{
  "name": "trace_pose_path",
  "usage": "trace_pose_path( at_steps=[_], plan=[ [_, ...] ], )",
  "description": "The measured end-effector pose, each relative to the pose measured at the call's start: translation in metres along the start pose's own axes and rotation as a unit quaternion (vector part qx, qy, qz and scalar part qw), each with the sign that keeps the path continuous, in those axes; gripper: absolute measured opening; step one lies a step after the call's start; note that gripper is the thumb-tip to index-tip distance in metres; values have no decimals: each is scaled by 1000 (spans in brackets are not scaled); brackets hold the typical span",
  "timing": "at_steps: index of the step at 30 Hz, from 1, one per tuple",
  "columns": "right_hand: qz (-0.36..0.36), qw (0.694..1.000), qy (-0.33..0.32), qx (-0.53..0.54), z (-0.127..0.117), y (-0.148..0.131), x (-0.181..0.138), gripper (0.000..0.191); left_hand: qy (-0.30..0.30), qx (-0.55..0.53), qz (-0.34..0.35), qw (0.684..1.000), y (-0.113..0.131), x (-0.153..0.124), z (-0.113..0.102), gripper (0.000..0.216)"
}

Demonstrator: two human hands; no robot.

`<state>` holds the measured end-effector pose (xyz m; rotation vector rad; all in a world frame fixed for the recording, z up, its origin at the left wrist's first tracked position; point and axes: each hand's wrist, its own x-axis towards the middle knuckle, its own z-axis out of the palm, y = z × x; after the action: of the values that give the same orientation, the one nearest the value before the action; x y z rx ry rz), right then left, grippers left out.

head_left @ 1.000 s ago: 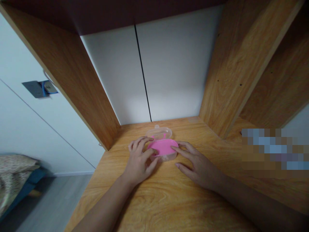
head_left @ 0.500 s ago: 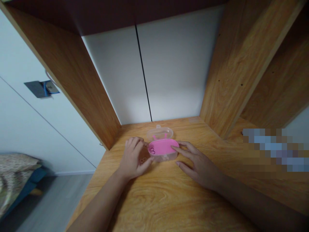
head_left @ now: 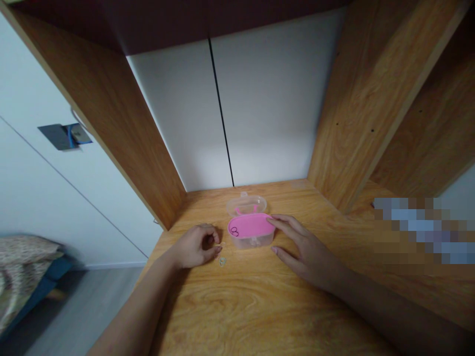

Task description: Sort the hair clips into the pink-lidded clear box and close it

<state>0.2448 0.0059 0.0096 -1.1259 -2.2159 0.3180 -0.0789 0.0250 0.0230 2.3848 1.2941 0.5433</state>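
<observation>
A small oval box (head_left: pixel 253 241) of clear plastic stands on the wooden desktop, its clear lid (head_left: pixel 246 204) swung back behind it. Inside its top sits a pink tray (head_left: pixel 250 225) with two dark rings (head_left: pixel 234 231) at the left end. My right hand (head_left: pixel 302 249) is open, fingertips resting on the tray's right edge and thumb near the box's front corner. Left of the box, my left hand (head_left: pixel 196 245) is curled, with a small gap between thumb and fingertips. By these fingertips lie several thin bands, including a pale greenish one (head_left: pixel 222 261).
Wooden side panels (head_left: pixel 334 128) and a white back wall (head_left: pixel 260 109) enclose the desk, with a dark shelf (head_left: pixel 222 17) overhead. A blurred-out patch (head_left: pixel 423 230) covers something at right. To the left are a wall socket opening (head_left: pixel 65 137) and a bed corner (head_left: pixel 25 277).
My left hand has moved away from the box, leftward to the bands, and its fingers have curled. My right fingers have shifted slightly back along the tray's edge. The box stays put.
</observation>
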Motion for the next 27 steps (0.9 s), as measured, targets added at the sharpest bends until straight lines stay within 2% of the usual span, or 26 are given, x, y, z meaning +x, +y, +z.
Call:
trace_pose_path(
  at_steps=[9,16,27],
  plan=[
    [-16,1000,16,1,-4,-3,1,57,-4,-21,22,1000,5,1,1,20],
    [-24,999,28,13,-3,-4,3,56,34,-25,49,998,-3,3,6,10],
    [-33,999,31,7,-2,-1,1,56,3,18,59,998,6,4,9,7]
  ],
)
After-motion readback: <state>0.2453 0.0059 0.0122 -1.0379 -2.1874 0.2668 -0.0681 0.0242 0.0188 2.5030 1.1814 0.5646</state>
